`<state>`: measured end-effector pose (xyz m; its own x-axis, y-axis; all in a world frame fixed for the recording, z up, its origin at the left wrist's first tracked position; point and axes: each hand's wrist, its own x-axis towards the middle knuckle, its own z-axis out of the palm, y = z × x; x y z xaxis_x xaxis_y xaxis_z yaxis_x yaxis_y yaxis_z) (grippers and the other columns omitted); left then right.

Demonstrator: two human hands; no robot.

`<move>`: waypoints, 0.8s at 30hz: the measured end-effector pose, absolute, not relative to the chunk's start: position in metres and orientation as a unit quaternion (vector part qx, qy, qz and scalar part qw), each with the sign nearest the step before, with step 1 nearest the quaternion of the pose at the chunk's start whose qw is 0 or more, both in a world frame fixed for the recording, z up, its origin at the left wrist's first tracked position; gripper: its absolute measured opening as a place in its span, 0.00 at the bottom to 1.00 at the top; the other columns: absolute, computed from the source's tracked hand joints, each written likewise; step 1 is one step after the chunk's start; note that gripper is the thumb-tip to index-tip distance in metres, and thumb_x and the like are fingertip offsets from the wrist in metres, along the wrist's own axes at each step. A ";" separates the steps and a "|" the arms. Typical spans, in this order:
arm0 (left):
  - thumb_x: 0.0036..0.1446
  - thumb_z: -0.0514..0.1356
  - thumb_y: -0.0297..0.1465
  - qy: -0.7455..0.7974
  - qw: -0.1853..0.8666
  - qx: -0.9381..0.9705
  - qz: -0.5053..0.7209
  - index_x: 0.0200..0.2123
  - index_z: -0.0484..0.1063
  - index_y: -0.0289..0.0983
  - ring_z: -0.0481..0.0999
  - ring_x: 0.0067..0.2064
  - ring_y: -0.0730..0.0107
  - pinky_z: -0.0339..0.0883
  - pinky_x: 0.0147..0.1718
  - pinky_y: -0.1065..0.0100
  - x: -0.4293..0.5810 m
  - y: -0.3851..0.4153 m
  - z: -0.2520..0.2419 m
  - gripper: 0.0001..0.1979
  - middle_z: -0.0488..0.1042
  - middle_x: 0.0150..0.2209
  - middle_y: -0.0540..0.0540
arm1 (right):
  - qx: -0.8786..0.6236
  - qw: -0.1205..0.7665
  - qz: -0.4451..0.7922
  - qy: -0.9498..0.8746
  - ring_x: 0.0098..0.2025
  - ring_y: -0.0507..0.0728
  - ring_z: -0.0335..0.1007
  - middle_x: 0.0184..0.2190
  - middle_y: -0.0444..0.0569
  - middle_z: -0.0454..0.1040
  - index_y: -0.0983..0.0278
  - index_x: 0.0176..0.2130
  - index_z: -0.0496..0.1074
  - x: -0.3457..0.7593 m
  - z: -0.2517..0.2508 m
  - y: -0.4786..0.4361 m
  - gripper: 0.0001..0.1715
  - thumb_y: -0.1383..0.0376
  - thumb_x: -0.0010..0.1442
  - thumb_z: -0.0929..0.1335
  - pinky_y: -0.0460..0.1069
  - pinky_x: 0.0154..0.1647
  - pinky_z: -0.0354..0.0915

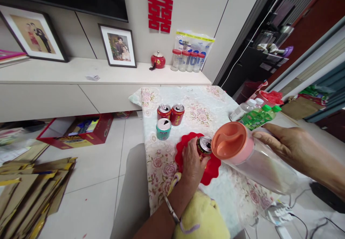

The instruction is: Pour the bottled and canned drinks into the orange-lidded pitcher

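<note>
My left hand is wrapped round a red drink can, its top opened, above a red scalloped mat. In my right hand is the handle of a clear plastic pitcher with an orange lid. The pitcher is tilted, its lid right beside the can's top. Whether liquid flows between them I cannot tell. Left of the mat stand a green can and two red cans, one behind it and one to its right, all opened.
Several plastic bottles stand at the right edge of the flowered tablecloth. Yellow cloth lies at the near edge. Behind is a white cabinet with lidded jars. Cables and a power strip are at lower right.
</note>
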<state>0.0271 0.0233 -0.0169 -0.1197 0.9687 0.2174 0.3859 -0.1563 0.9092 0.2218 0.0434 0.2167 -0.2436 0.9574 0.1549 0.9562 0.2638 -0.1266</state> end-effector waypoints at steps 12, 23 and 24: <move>0.51 0.71 0.23 0.579 0.292 0.589 0.482 0.64 0.61 0.40 0.72 0.65 0.43 0.66 0.64 0.38 0.029 0.023 -0.019 0.40 0.73 0.63 0.34 | -0.600 0.110 -0.003 -0.793 0.14 0.59 0.63 0.12 0.43 0.67 0.56 0.24 0.69 0.223 0.217 0.042 0.45 0.24 0.58 0.55 0.54 0.18 0.59; 0.51 0.71 0.23 0.575 0.296 0.591 0.482 0.64 0.61 0.40 0.72 0.66 0.42 0.66 0.64 0.37 0.027 0.023 -0.018 0.39 0.73 0.63 0.34 | -0.597 0.109 -0.003 -0.795 0.14 0.59 0.63 0.12 0.43 0.67 0.55 0.24 0.68 0.224 0.216 0.042 0.43 0.24 0.60 0.55 0.54 0.18 0.59; 0.51 0.71 0.23 0.576 0.298 0.591 0.480 0.64 0.61 0.39 0.72 0.66 0.41 0.66 0.64 0.37 0.027 0.023 -0.017 0.39 0.73 0.63 0.34 | -0.599 0.106 -0.001 -0.794 0.14 0.59 0.64 0.13 0.43 0.67 0.55 0.24 0.69 0.225 0.216 0.042 0.44 0.24 0.60 0.55 0.54 0.19 0.59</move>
